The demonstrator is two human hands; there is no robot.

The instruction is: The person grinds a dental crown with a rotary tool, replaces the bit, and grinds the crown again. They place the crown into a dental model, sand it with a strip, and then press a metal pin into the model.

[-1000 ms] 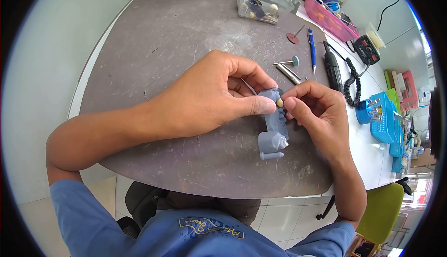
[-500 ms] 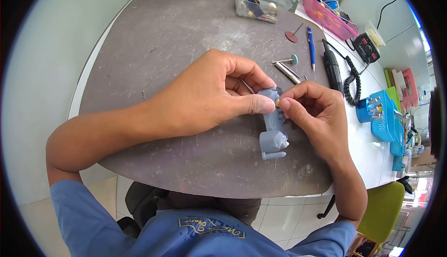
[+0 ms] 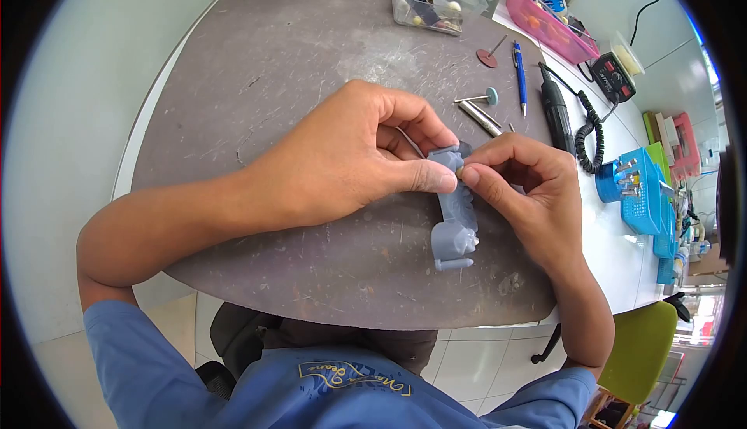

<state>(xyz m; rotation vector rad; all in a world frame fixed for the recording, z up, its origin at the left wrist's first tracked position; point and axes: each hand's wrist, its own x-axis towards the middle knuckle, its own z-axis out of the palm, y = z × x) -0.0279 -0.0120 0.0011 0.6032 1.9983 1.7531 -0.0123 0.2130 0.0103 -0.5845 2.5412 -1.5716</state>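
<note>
A grey dental model (image 3: 459, 210) is held above the brown work surface, its lower end pointing toward me. My left hand (image 3: 362, 157) grips its upper end between thumb and fingers. On the model's right side, my right hand (image 3: 529, 184) pinches a small tooth-coloured piece (image 3: 460, 172) between thumb and index finger, against the model. The fingertips hide most of that piece. A whitish tooth shows at the model's lower end, beside a short grey peg (image 3: 454, 263).
Beyond my hands lie a metal rod (image 3: 480, 118), a green disc (image 3: 491, 96), a red disc (image 3: 487, 58), a blue pen (image 3: 520, 79) and a black handpiece (image 3: 556, 110). A clear box (image 3: 428, 9), pink basket (image 3: 548, 28) and blue baskets (image 3: 640, 203) stand farther out.
The model has tilted slightly, its lower end shifting a little left and its peg moving slightly down. My right fingertips have moved slightly left and cover more of the small piece.
</note>
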